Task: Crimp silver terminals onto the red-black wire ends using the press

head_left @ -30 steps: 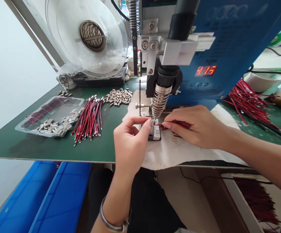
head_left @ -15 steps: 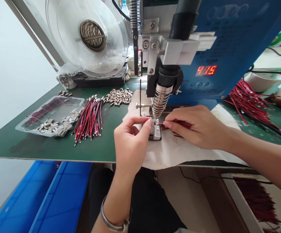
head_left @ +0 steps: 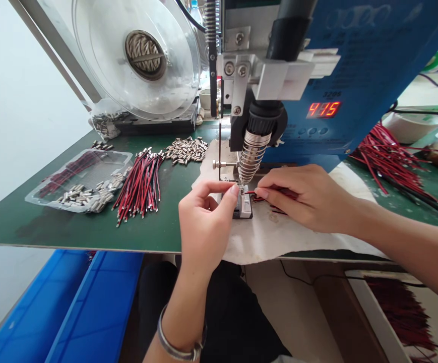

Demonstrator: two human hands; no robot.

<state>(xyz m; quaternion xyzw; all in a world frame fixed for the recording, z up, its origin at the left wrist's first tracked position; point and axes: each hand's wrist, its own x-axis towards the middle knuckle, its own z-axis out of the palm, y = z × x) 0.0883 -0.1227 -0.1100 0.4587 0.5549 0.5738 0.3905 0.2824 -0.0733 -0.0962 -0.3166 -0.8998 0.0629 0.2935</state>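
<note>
My left hand [head_left: 208, 217] is closed in a pinch at the left side of a small metal fixture [head_left: 246, 206]; what lies between its thumb and forefinger is too small and covered to make out. My right hand [head_left: 298, 199] pinches a red wire [head_left: 250, 192], whose end points left to the top of the fixture. Right above both fingertips is the tip of a soldering iron [head_left: 254, 151] wrapped in a wire coil. More red and black wires lie under my right hand on a white cloth [head_left: 267, 242].
Left on the green table [head_left: 158, 237] are a bundle of red and black wires [head_left: 139, 186], a pile of small metal cylinders [head_left: 186, 150] and a clear plastic tray [head_left: 41, 201]. A blue machine [head_left: 355, 65] showing 415 stands behind. More wires [head_left: 388, 151] lie at right.
Both hands keep their pinches at the fixture, almost still. The whole view has shifted very slightly.
</note>
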